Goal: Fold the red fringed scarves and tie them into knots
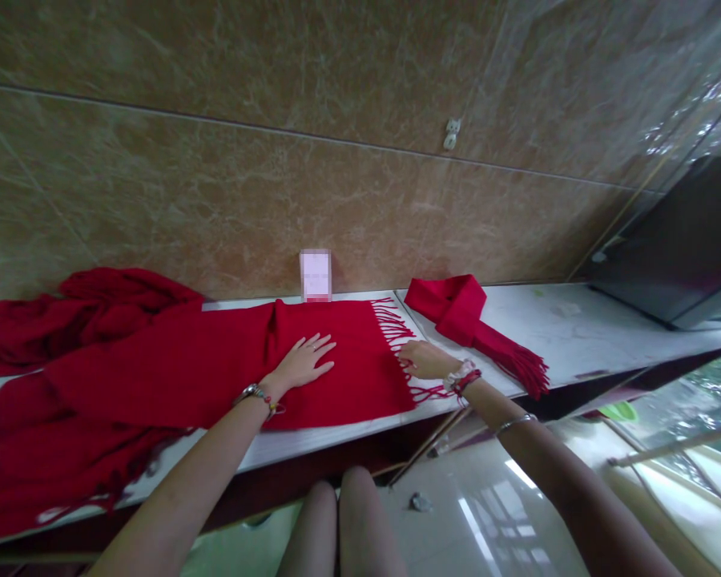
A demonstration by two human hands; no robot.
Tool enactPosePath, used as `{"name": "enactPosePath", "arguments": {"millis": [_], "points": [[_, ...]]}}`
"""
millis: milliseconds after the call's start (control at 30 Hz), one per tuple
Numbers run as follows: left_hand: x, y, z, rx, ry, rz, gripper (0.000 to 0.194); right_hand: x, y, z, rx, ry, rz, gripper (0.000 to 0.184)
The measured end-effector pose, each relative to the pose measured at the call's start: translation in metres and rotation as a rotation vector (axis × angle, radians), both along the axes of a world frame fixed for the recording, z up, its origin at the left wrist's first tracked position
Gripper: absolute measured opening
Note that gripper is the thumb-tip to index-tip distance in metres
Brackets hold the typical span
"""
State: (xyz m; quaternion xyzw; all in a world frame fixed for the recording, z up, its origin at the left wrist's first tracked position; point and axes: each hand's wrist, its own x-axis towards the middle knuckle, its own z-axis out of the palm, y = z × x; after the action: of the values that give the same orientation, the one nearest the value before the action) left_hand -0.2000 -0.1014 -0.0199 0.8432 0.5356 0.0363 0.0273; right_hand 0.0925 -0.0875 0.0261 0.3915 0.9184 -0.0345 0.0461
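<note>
A wide red scarf (348, 393) lies spread along the white counter, with its fringe at the right end. My left hand (304, 362) rests flat on the cloth, palm down and fingers spread, near a raised fold. Over at the fringe (390, 316), my right hand (419, 359) is curled closed with some strands at its fingertips; the exact grip is partly hidden. Just beyond it lies another red scarf (457, 308), crossed over itself in a loop, its fringed tail pointing to the front right.
More red cloth (114, 300) is heaped at the left end of the counter (517, 312). A small pale card (316, 274), blurred out, stands against the brown tiled wall (216, 192). A dark box-shaped appliance (685, 240) stands at the far right. My knees (340, 521) are below the front edge.
</note>
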Motion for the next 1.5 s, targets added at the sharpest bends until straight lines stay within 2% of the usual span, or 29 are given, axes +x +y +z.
{"name": "enactPosePath", "arguments": {"millis": [133,200,300,433,500,633,733,833,933,1033,1100,1200,1300,1333,1400,1433,1500], "points": [[-0.001,-0.002,-0.001,-0.002,-0.033,0.006,0.049,0.032,0.006,0.007,0.044,-0.038,-0.083,0.024],[-0.001,-0.002,0.001,0.002,-0.039,0.010,0.048,0.037,0.003,0.010,0.074,-0.022,-0.097,0.025],[0.001,-0.003,0.002,0.003,-0.044,0.012,0.047,0.023,-0.009,0.009,0.108,0.054,-0.060,0.026],[0.001,-0.004,0.001,0.002,-0.056,0.016,0.047,-0.008,-0.023,-0.006,0.066,0.139,0.125,0.021],[0.000,-0.003,-0.001,0.006,-0.055,0.017,0.047,-0.012,-0.023,-0.014,0.052,0.111,0.158,0.018],[-0.001,0.000,-0.003,0.015,-0.043,0.010,0.046,0.016,-0.009,-0.019,0.096,0.026,0.106,0.020],[-0.001,0.000,-0.001,0.009,-0.022,0.009,0.047,0.046,0.001,-0.013,0.110,-0.011,0.035,0.020],[0.002,-0.001,0.000,0.003,-0.003,0.017,0.047,0.055,0.002,-0.004,0.129,0.007,-0.003,0.019],[0.005,-0.004,0.001,0.038,-0.004,0.011,0.046,0.029,-0.005,0.001,0.170,0.077,-0.001,0.020],[0.001,-0.007,0.008,0.155,-0.006,-0.007,0.041,-0.019,-0.011,-0.004,0.203,0.153,0.056,0.024],[-0.012,-0.009,0.017,0.258,-0.009,0.028,0.040,-0.052,-0.011,-0.012,0.223,0.219,0.101,0.033],[-0.054,-0.014,0.034,0.395,0.003,0.215,0.041,-0.088,-0.002,-0.027,0.225,0.277,0.114,0.050],[-0.116,-0.030,0.040,0.442,0.026,0.600,0.044,-0.101,0.012,-0.042,0.165,0.223,0.076,0.058],[-0.136,-0.038,0.038,0.413,0.023,0.766,0.046,-0.101,0.016,-0.046,0.142,0.197,0.058,0.058],[-0.172,-0.054,0.028,0.207,0.001,1.029,0.053,-0.097,0.023,-0.054,0.119,0.163,0.021,0.056],[-0.185,-0.060,0.022,0.120,-0.010,1.079,0.055,-0.094,0.025,-0.057,0.124,0.159,0.009,0.056],[-0.202,-0.068,0.010,0.081,-0.021,1.148,0.058,-0.089,0.028,-0.062,0.149,0.164,0.003,0.055]]}}
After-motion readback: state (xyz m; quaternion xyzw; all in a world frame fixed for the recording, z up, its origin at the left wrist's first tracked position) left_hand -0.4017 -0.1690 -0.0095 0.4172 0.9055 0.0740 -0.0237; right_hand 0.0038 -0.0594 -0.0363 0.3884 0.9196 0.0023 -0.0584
